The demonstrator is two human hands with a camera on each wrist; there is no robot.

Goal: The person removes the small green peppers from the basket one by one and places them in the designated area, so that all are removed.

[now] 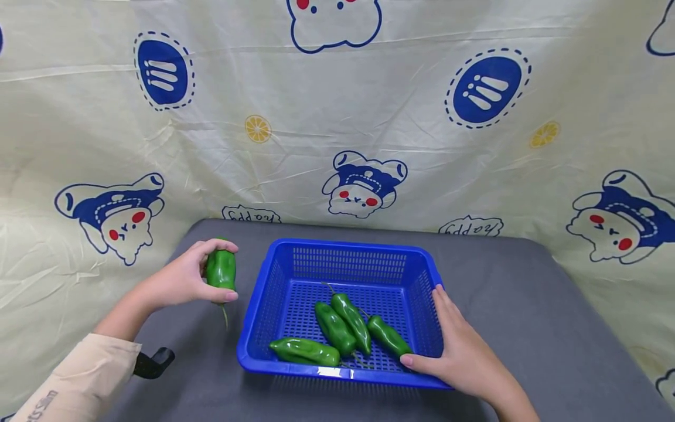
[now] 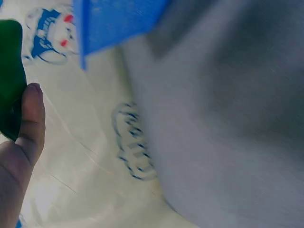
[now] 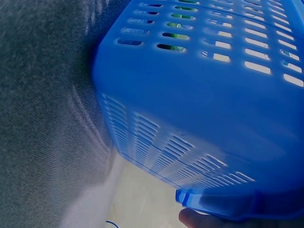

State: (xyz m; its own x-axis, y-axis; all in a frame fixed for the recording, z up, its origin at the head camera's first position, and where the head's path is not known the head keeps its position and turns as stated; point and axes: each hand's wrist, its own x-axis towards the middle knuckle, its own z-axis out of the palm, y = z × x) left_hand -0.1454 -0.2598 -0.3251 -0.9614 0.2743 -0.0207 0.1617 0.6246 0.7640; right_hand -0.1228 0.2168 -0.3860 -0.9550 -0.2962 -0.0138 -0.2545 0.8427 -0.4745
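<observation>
"Where is the pepper, and who has it?"

"The green pepper (image 1: 221,269) is in the left hand (image 1: 192,272), left of the blue plastic basket (image 1: 348,244) and apart from it. The thumb and fingers pinch it at its 2 ends, with the thin stem (image 1: 225,317) pointing down."

"And the right hand (image 1: 464,351)?"

"At the basket's right front corner. The fingers lie fairly straight on the rim, with the thumb spread wide from them. How hard they press, I can't tell. Another 4 green peppers (image 1: 336,329) lie inside."

"How would the held pepper handle?"

"I'd expect light and stiff, with a hollow, crisp wall that could crack under a hard squeeze. That gloss suggests slippery skin. I'd take it round the middle of the body; the stem looks likely to bend or snap."

"Any writing?"

"The beige sleeve (image 1: 87,375) reads 'Slim', with letters before it that I can't make out fully. The patterned cloth (image 1: 337,94) behind has 2 bubbles (image 1: 252,215) reading 'happy', upside down in the head view. I can't read any brand on the basket."
</observation>
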